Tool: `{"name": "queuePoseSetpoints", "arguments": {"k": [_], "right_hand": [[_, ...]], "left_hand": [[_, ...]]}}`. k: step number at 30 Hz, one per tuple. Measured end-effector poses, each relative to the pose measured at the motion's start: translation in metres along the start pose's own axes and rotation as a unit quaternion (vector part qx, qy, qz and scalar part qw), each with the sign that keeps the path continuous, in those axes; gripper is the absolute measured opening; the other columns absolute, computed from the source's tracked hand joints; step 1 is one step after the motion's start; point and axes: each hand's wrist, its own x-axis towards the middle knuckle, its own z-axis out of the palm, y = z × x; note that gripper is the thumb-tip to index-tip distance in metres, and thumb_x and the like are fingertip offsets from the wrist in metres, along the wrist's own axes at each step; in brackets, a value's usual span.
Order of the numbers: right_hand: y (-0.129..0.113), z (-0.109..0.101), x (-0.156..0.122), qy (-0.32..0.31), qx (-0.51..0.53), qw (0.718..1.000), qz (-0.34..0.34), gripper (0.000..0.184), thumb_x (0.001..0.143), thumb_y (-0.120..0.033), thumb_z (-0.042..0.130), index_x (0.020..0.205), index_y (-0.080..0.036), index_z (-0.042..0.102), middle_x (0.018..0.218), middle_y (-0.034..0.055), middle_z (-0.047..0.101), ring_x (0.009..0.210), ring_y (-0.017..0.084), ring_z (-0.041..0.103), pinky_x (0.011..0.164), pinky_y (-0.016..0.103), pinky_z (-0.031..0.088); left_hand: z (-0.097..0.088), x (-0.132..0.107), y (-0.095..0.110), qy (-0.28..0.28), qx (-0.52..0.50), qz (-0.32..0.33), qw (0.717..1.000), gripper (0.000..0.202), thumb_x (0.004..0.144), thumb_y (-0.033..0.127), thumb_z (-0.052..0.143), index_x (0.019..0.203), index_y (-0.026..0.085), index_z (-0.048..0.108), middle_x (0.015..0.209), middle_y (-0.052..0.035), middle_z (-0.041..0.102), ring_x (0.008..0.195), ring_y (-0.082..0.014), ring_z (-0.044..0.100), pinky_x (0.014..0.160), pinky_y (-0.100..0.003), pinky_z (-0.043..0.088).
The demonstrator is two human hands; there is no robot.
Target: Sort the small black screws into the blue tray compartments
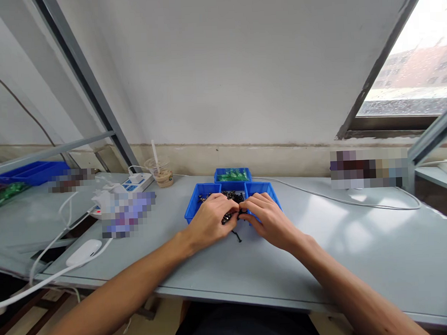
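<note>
A blue divided tray (188,211) stands in front of me on the table, with small dark metal pieces that look like screws (230,196) heaped in its middle compartment. Over its front edge, my left hand (212,215) has thumb and fingers pinched together. My right hand (268,217) meets it fingertip to fingertip, also in a pinch, above the tray's right side. Something small and black shows between the fingertips, too hidden to name. Just below my left fingers is a thin black screw (237,236), apparently on the table.
Behind the tray is a smaller blue box (217,179) with green packets (233,174). To the left stand a plastic cup (161,176) with a straw, a power strip (142,183) and a white charger (84,252) with cables. A grey cable (332,198) crosses the right side.
</note>
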Motion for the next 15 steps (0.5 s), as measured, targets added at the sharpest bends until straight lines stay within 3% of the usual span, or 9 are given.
{"name": "queuePoseSetpoints", "arguments": {"k": [8, 15], "right_hand": [[0.0021, 0.001, 0.0004, 0.02, -0.003, 1.0, 0.001, 0.024, 0.109, -0.027, 0.045, 0.097, -0.019, 0.064, 0.086, 0.0047, 0.067, 0.081, 0.018, 0.054, 0.079, 0.034, 0.035], [0.0018, 0.0015, 0.0007, 0.065, 0.0, 0.998, 0.02, 0.02, 0.107, -0.024, 0.046, 0.099, -0.019, 0.064, 0.089, 0.0044, 0.069, 0.081, 0.018, 0.055, 0.079, 0.035, 0.036]], "left_hand": [[0.0003, -0.0013, -0.0026, 0.002, -0.004, -0.002, 1.0, 0.008, 0.102, 0.023, 0.057, 0.103, 0.02, 0.064, 0.097, -0.0013, 0.075, 0.09, -0.0175, 0.067, 0.096, -0.038, 0.048], [-0.004, 0.0012, 0.0006, -0.017, 0.01, -0.034, 0.999, 0.012, 0.103, 0.027, 0.055, 0.107, 0.02, 0.064, 0.093, -0.0007, 0.074, 0.085, -0.0173, 0.064, 0.095, -0.039, 0.045]]}}
